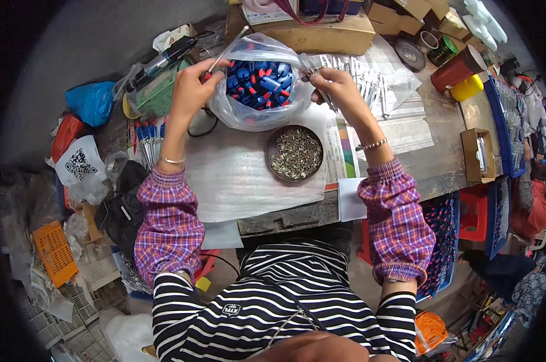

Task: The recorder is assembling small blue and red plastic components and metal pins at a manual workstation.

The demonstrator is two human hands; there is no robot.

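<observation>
My left hand (193, 85) is closed around a tool with a thin metal shaft (234, 42) pointing up and away. A bit of red shows at its gripped end; the rest is hidden by the fingers. Over the right side of the bag, my right hand (336, 87) pinches thin silvery metal pieces (328, 99), too small to make out fully. Between the hands lies an open clear plastic bag (255, 114) full of blue and red plastic handles (258, 83). Nearer to me, a round dark dish (269, 161) holds many small metal pins (296, 152).
Long metal shafts (369, 78) lie in a pile on paper at the right. Several blue-handled tools (146, 142) rest at the left. A wooden box (309, 37) stands at the back. Red and yellow cans (457, 69) and a cardboard box (477, 154) stand to the right.
</observation>
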